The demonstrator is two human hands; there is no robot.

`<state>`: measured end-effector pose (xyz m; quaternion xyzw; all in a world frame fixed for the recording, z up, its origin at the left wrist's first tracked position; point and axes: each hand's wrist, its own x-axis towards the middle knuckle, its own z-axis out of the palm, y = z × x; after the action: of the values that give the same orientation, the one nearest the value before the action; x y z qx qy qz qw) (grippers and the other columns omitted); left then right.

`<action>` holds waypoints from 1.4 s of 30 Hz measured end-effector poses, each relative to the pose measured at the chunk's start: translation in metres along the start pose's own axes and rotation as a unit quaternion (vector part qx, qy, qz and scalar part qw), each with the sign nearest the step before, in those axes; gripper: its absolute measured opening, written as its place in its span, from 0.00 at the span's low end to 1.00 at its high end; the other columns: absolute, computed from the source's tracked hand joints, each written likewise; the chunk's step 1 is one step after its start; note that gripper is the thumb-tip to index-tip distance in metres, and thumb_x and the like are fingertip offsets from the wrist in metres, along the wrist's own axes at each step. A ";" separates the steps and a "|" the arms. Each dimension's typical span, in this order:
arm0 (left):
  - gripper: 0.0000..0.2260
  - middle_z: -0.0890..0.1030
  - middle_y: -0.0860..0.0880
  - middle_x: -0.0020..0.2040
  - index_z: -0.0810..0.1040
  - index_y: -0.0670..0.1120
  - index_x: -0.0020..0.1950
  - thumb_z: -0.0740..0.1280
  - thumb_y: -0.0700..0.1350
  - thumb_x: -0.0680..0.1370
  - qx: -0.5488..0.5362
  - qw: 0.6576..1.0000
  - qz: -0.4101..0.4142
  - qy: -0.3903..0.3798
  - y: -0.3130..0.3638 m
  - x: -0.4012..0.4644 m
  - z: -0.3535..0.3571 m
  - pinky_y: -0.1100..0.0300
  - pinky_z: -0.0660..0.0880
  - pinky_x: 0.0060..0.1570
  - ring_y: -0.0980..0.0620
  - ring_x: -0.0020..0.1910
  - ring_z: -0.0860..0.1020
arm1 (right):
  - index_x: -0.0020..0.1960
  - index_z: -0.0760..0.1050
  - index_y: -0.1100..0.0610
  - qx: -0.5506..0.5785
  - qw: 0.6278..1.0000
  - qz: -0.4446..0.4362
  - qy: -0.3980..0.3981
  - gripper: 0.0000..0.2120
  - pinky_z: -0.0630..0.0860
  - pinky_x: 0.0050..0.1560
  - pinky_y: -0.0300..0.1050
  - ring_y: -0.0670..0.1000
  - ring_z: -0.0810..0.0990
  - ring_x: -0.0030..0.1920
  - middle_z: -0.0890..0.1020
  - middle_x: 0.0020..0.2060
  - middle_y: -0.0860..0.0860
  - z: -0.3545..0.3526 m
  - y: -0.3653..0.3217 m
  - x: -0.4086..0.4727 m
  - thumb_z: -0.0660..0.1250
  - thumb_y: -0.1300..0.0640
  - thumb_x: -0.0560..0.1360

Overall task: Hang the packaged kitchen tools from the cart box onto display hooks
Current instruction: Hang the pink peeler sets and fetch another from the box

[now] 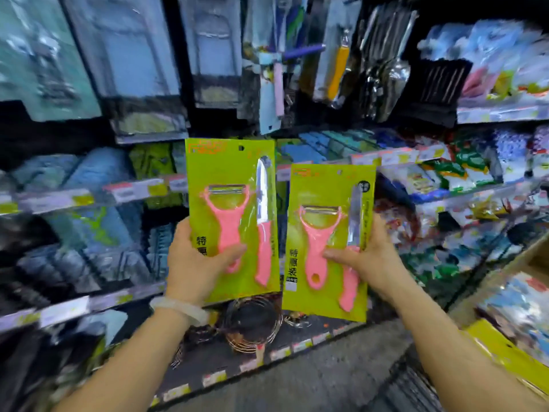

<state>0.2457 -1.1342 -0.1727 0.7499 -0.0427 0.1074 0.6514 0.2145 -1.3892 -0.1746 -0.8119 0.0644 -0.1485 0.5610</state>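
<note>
Two green packages held up side by side before a store display, neither yet on a hook. Left hand [196, 257] gripping the left package [231, 203] by its lower part, thumb pinching across the front over the pink peeler [226, 224], fingers behind. Right hand [367, 257] pinching the right package [328, 233] the same way, thumb on the front near its own peeler, fingers wrapped round the right edge. Each card carrying a peeler and a small pink-handled knife [263, 224], with a punched hang hole [241, 148] at the top of the left card, and another on the right.

Judged best done one at a time: raise a card, line its top hole with a free hook end among the hanging tools [341, 60] above, slide it back until it hangs straight, printed face outward. Low grip leaves the hole clear, but may let the card top flop; steadying higher up likely helps.

Blurred shelves [133, 188] with price strips on both sides, packed with cloths and bagged goods. Wire rack [252, 322] low on a bottom shelf. Grey floor [326, 382] below. Edge of a cardboard box [505, 352] with a yellow flap at lower right, presumably the cart box.
</note>
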 end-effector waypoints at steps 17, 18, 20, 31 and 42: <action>0.25 0.79 0.52 0.44 0.71 0.44 0.57 0.76 0.33 0.65 0.057 0.943 -0.014 0.328 0.011 -0.028 -0.377 0.68 0.74 0.29 0.64 0.33 0.78 | 0.70 0.61 0.56 0.044 0.939 -0.154 -0.304 0.53 0.70 0.66 0.52 0.53 0.72 0.65 0.73 0.66 0.55 0.389 -0.202 -0.006 0.83 0.48 0.51; 0.24 0.79 0.50 0.45 0.72 0.44 0.56 0.76 0.34 0.65 0.058 0.940 -0.009 0.335 0.015 -0.023 -0.392 0.69 0.74 0.29 0.65 0.33 0.79 | 0.68 0.62 0.54 0.043 0.938 -0.161 -0.305 0.53 0.71 0.64 0.51 0.52 0.74 0.64 0.75 0.64 0.54 0.404 -0.216 -0.001 0.83 0.45 0.49; 0.29 0.79 0.48 0.55 0.71 0.46 0.60 0.78 0.41 0.63 0.071 0.938 -0.008 0.339 0.021 -0.009 -0.422 0.62 0.76 0.46 0.61 0.48 0.79 | 0.60 0.67 0.49 0.061 0.933 -0.170 -0.310 0.39 0.76 0.53 0.39 0.44 0.78 0.56 0.78 0.56 0.49 0.432 -0.243 0.014 0.82 0.51 0.54; 0.35 0.81 0.49 0.50 0.71 0.51 0.58 0.78 0.50 0.53 0.042 0.934 0.030 0.354 0.055 0.089 -0.513 0.42 0.71 0.60 0.44 0.52 0.78 | 0.72 0.57 0.55 0.128 0.920 -0.246 -0.277 0.57 0.75 0.61 0.57 0.55 0.71 0.65 0.69 0.68 0.54 0.520 -0.386 0.088 0.81 0.44 0.50; 0.24 0.80 0.47 0.44 0.70 0.54 0.45 0.76 0.32 0.63 0.001 0.967 0.069 0.245 0.063 0.166 -0.543 0.75 0.71 0.24 0.66 0.29 0.79 | 0.71 0.56 0.49 0.118 0.941 -0.201 -0.244 0.60 0.73 0.63 0.60 0.55 0.74 0.63 0.68 0.70 0.53 0.543 -0.405 0.117 0.82 0.42 0.46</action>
<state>0.3377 -0.5955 -0.0058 0.6966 0.0669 0.3329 0.6320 0.4707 -0.7901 0.0441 -0.7471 -0.2572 -0.0620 0.6097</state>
